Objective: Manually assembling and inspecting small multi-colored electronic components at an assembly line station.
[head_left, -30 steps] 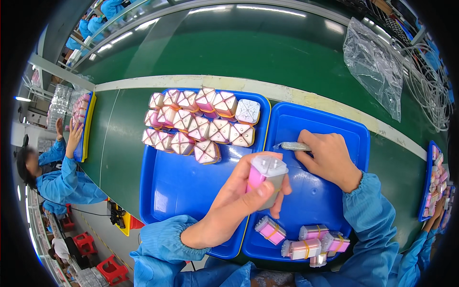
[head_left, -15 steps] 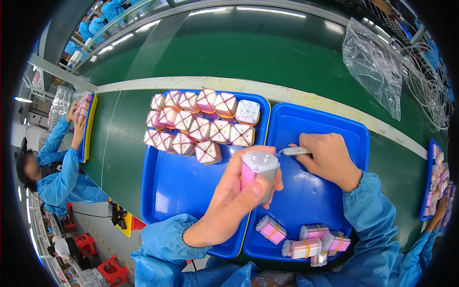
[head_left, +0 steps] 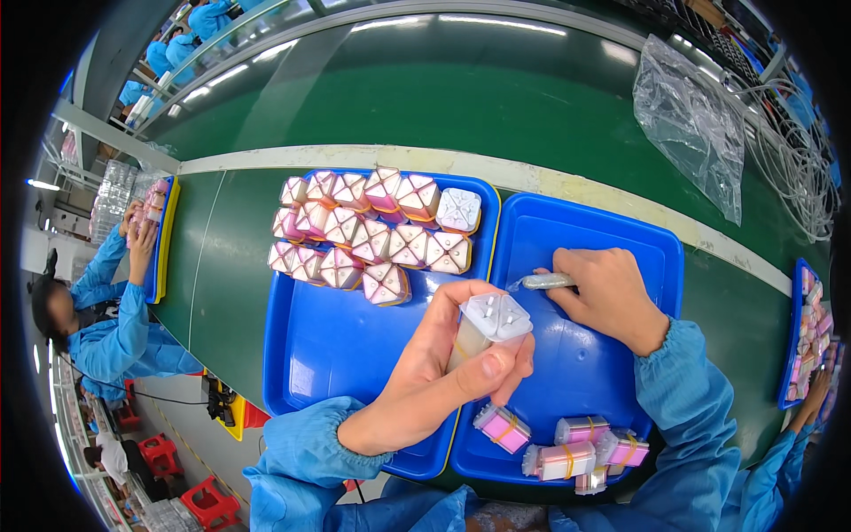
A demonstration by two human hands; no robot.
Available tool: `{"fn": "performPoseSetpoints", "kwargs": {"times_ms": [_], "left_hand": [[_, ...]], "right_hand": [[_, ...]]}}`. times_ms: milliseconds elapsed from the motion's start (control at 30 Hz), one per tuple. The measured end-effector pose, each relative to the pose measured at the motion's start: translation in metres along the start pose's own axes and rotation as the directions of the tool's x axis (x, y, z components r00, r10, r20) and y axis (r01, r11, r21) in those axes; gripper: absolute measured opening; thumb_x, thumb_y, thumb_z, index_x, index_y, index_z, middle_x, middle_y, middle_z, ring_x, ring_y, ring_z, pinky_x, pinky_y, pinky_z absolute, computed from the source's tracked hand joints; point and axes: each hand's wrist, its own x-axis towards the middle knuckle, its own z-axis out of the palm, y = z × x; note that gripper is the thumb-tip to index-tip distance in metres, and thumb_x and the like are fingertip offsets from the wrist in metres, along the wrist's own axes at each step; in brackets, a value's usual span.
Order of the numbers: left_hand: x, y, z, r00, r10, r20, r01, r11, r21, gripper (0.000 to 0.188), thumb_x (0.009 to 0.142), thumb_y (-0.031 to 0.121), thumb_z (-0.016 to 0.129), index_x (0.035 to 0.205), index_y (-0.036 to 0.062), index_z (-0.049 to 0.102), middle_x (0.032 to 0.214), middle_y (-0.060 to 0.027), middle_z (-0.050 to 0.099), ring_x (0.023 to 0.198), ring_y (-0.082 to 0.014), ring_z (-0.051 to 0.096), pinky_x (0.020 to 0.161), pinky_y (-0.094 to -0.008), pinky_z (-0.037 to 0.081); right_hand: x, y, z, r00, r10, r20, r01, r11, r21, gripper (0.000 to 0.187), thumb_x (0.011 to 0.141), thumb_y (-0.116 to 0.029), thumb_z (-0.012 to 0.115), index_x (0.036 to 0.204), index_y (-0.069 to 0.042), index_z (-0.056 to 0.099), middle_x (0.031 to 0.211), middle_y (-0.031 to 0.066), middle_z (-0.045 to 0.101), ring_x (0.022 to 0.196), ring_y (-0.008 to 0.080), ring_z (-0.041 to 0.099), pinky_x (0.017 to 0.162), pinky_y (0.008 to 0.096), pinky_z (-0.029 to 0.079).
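My left hand is wrapped round a block-shaped pack, its whitish, translucent end cap with small pegs facing up. In my right hand is a small tool with a grey-wrapped handle; its thin pale tip points left, close to the cap, and contact is unclear. Beyond my left hand, similar pink and silver packs stand in rows in the left blue tray; one pack there has a white cap on top. Several banded packs lie at the near end of the right blue tray.
A pale strip edges the green surface behind the trays. Clear plastic film and white cables lie at far right. On the left a person in blue handles packs beside a yellow-edged tray. Another loaded tray stands right.
My left hand has turned the pack, and its pink side no longer shows. The pack sits slightly farther right and lower. My right hand has barely moved.
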Motion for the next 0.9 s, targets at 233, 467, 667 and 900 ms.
{"fn": "performPoseSetpoints", "kwargs": {"times_ms": [233,467,667,900], "left_hand": [[0.004,-0.005,0.001,0.999,0.046,0.018,-0.041,0.978,-0.206,0.055,0.107,0.054,0.043,0.142,0.0118,0.039,0.104,-0.015,0.057,0.08,-0.0217,0.057,0.074,-0.0346,0.048],[0.002,-0.01,-0.01,0.991,0.055,0.119,-0.019,0.959,-0.284,0.051,0.109,0.051,0.039,0.141,0.0118,0.037,0.104,-0.0144,0.057,0.083,-0.0194,0.057,0.075,-0.0341,0.047],[0.004,-0.001,0.002,0.995,-0.043,0.092,0.069,0.954,-0.293,0.057,0.107,0.057,0.041,0.142,0.0117,0.039,0.1,-0.0144,0.057,0.077,-0.0206,0.057,0.072,-0.0348,0.047],[-0.004,0.003,0.007,0.998,0.01,0.064,-0.003,0.994,-0.111,0.069,0.103,0.066,0.04,0.139,0.0074,0.039,0.097,-0.0168,0.06,0.071,-0.0213,0.058,0.063,-0.0334,0.047]], "right_hand": [[0.0,0.001,0.001,1.0,-0.001,0.014,0.002,1.0,-0.022,0.024,0.084,-0.025,0.074,0.081,-0.007,0.059,0.072,0.0114,0.066,0.065,0.0342,0.065,0.055,0.0462,0.048],[0.0,0.002,0.001,1.0,-0.005,0.017,0.006,1.0,-0.03,0.022,0.082,-0.024,0.074,0.083,-0.008,0.06,0.074,0.0102,0.068,0.066,0.0332,0.066,0.055,0.0458,0.049],[0.001,0.001,-0.005,1.0,-0.011,0.002,0.011,1.0,0.022,0.025,0.09,-0.027,0.072,0.08,-0.007,0.061,0.069,0.01,0.065,0.061,0.0313,0.063,0.054,0.0439,0.046],[0.01,-0.058,-0.076,0.934,0.314,0.169,-0.313,0.496,0.81,0.049,0.105,-0.041,0.056,0.071,-0.006,0.065,0.064,0.0037,0.061,0.051,0.0119,0.049,0.048,0.0311,0.037]]}}
